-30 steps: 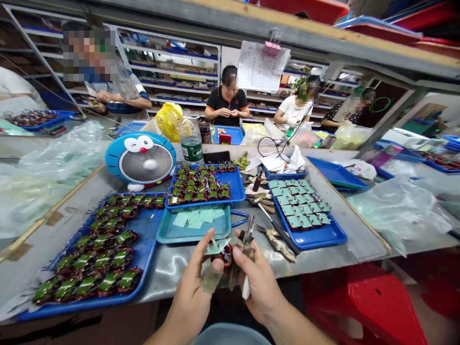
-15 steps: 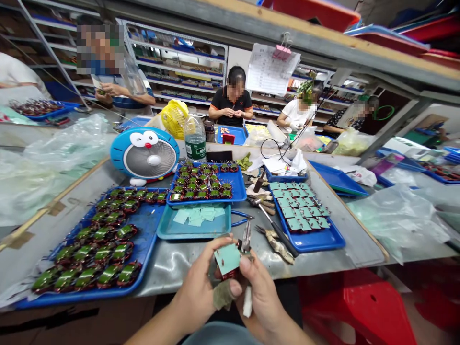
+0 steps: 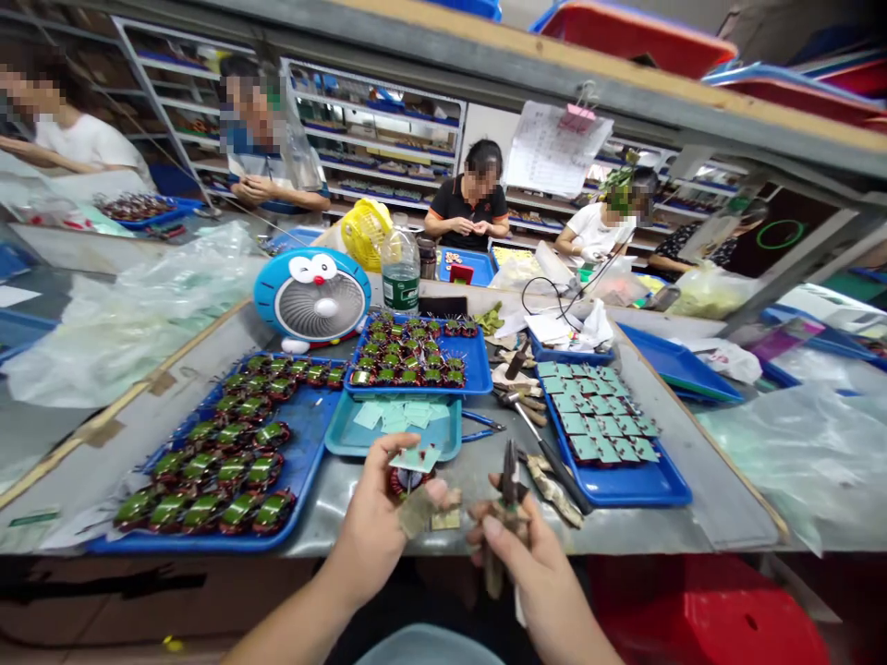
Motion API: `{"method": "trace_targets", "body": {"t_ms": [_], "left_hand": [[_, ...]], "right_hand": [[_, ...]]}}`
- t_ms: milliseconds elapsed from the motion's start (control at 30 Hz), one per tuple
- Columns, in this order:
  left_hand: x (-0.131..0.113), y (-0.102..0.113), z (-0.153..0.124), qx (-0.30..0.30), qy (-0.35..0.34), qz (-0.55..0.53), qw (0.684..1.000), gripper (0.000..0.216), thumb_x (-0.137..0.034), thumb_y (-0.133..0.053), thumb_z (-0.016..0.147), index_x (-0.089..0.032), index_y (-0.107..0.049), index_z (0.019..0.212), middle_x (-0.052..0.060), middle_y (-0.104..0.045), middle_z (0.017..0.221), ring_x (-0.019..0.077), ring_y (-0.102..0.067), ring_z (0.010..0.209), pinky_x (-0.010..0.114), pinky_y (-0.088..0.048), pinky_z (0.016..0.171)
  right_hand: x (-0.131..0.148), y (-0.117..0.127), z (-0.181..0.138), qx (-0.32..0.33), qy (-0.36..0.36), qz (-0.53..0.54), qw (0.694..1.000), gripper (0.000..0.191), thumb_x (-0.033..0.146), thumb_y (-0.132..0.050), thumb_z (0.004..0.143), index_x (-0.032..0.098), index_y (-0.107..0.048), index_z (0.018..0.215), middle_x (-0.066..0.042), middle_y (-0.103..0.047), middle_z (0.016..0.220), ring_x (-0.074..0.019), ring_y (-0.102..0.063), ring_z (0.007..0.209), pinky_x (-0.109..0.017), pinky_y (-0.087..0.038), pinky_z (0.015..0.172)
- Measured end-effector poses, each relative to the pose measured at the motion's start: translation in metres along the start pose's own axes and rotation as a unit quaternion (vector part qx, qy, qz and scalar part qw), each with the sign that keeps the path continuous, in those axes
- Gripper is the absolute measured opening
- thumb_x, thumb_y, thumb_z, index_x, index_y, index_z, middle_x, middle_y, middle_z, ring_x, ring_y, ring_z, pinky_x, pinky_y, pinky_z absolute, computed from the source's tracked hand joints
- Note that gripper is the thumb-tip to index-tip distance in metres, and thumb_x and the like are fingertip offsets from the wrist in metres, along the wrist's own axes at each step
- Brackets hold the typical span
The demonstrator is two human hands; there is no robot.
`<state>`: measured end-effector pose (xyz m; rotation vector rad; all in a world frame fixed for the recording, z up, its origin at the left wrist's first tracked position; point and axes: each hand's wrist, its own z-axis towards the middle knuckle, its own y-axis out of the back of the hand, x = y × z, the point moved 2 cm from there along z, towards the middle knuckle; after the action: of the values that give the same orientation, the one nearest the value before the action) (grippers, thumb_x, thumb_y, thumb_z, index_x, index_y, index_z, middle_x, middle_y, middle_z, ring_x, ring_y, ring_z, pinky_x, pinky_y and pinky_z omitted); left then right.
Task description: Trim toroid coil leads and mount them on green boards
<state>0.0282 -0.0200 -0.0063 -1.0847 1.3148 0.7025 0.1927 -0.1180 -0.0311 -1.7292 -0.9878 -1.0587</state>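
My left hand (image 3: 378, 526) is shut on a copper-wound coil (image 3: 403, 481), with a small green card (image 3: 416, 458) lying across its top. A beige wrap (image 3: 417, 511) covers my left thumb. My right hand (image 3: 516, 554) grips needle-nose pliers (image 3: 509, 485) with their tips pointing up, a short gap from the coil. Below the hands sit a blue tray (image 3: 309, 443) of green-banded coils and a teal tray (image 3: 450, 439) of loose green cards. To the right, a blue tray (image 3: 624, 497) carries rows of carded coils.
A blue tray (image 3: 478, 360) of spiky coils stands ahead. Black-handled tools (image 3: 547, 453) and blue-handled pliers (image 3: 481, 423) lie on the metal bench (image 3: 693, 499). A cartoon-faced fan (image 3: 311, 300), water bottle (image 3: 400, 272) and plastic bags are nearby. Several co-workers sit beyond, by shelving. A red stool (image 3: 699, 619) stands lower right.
My hands have moved apart, with the pliers shifting right, away from the coil. The green card now lies flatter on the coil. The whole view has shifted as my head turned.
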Motion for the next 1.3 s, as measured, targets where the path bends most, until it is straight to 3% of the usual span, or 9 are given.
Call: {"method": "trace_targets", "body": {"t_ms": [100,200,267,400,500,600,867,1167,1300], "left_hand": [[-0.009,0.005,-0.001,0.057,0.047,0.023,0.997,0.058,-0.050,-0.078,0.089,-0.028,-0.042,0.129,-0.003,-0.066,0.085,0.0169,-0.065,0.073,0.030,-0.055,0.070],[-0.011,0.005,-0.006,0.101,0.061,0.028,0.993,0.053,-0.050,-0.073,0.093,-0.029,-0.040,0.129,0.000,-0.067,0.099,0.0186,-0.065,0.085,0.030,-0.054,0.075],[-0.010,0.004,-0.009,0.111,0.047,0.053,0.991,0.051,-0.051,-0.069,0.096,-0.029,-0.040,0.130,0.001,-0.066,0.102,0.0185,-0.063,0.089,0.030,-0.052,0.079],[-0.007,0.002,-0.012,0.131,0.034,0.086,0.987,0.050,-0.050,-0.069,0.096,-0.028,-0.040,0.130,0.001,-0.064,0.099,0.0184,-0.061,0.084,0.031,-0.051,0.076],[-0.008,0.005,-0.011,0.141,0.036,0.098,0.984,0.051,-0.047,-0.074,0.092,-0.027,-0.043,0.128,-0.001,-0.062,0.098,0.0171,-0.059,0.081,0.030,-0.049,0.074],[-0.011,0.007,-0.009,0.157,0.035,0.142,0.977,0.047,-0.046,-0.076,0.090,-0.025,-0.050,0.122,-0.001,-0.064,0.096,0.0174,-0.058,0.082,0.029,-0.046,0.075],[-0.022,-0.001,-0.008,0.203,0.020,0.243,0.948,0.031,-0.044,-0.068,0.094,-0.024,-0.056,0.115,-0.001,-0.071,0.092,0.0181,-0.062,0.077,0.028,-0.046,0.070],[-0.019,-0.015,-0.013,0.196,0.015,0.250,0.948,0.018,-0.028,-0.069,0.088,-0.023,-0.058,0.101,-0.005,-0.066,0.078,0.0153,-0.059,0.067,0.025,-0.043,0.063],[-0.019,-0.021,-0.020,0.210,-0.004,0.270,0.939,0.015,-0.022,-0.069,0.084,-0.022,-0.056,0.092,-0.007,-0.058,0.071,0.0130,-0.049,0.061,0.023,-0.038,0.057]], "right_hand": [[0.017,0.019,-0.007,0.034,0.058,-0.250,0.966,0.031,0.051,-0.069,0.096,0.022,-0.065,0.106,-0.004,-0.071,0.095,-0.0226,-0.064,0.090,-0.034,-0.051,0.084],[0.030,0.018,-0.010,0.011,0.119,-0.370,0.921,0.027,0.048,-0.060,0.101,0.022,-0.063,0.097,-0.003,-0.067,0.087,-0.0208,-0.060,0.080,-0.032,-0.048,0.075],[0.031,0.011,-0.009,-0.008,0.152,-0.390,0.908,0.025,0.045,-0.054,0.103,0.023,-0.060,0.094,-0.003,-0.066,0.085,-0.0201,-0.058,0.076,-0.031,-0.046,0.070],[0.023,0.005,-0.004,0.042,0.174,-0.441,0.880,0.022,0.038,-0.054,0.102,0.024,-0.055,0.086,-0.002,-0.062,0.079,-0.0195,-0.056,0.070,-0.031,-0.044,0.066],[0.029,0.016,-0.005,0.009,0.152,-0.435,0.888,0.021,0.040,-0.054,0.103,0.023,-0.054,0.091,-0.003,-0.064,0.089,-0.0211,-0.059,0.081,-0.031,-0.046,0.074],[0.039,0.022,-0.010,0.070,0.108,-0.450,0.883,0.017,0.038,-0.057,0.101,0.023,-0.055,0.094,-0.003,-0.063,0.092,-0.0209,-0.058,0.084,-0.031,-0.046,0.075],[0.080,0.012,-0.016,0.194,0.080,-0.561,0.801,0.014,0.021,-0.060,0.098,0.023,-0.051,0.089,0.000,-0.057,0.093,-0.0187,-0.054,0.085,-0.030,-0.041,0.077],[0.089,0.014,-0.019,0.228,0.093,-0.627,0.739,0.015,0.022,-0.060,0.098,0.023,-0.049,0.088,0.001,-0.057,0.086,-0.0172,-0.052,0.076,-0.028,-0.037,0.070],[0.093,0.021,-0.025,0.233,0.122,-0.677,0.687,0.011,0.017,-0.056,0.094,0.023,-0.049,0.088,-0.003,-0.061,0.086,-0.0198,-0.056,0.076,-0.030,-0.036,0.068]]}}
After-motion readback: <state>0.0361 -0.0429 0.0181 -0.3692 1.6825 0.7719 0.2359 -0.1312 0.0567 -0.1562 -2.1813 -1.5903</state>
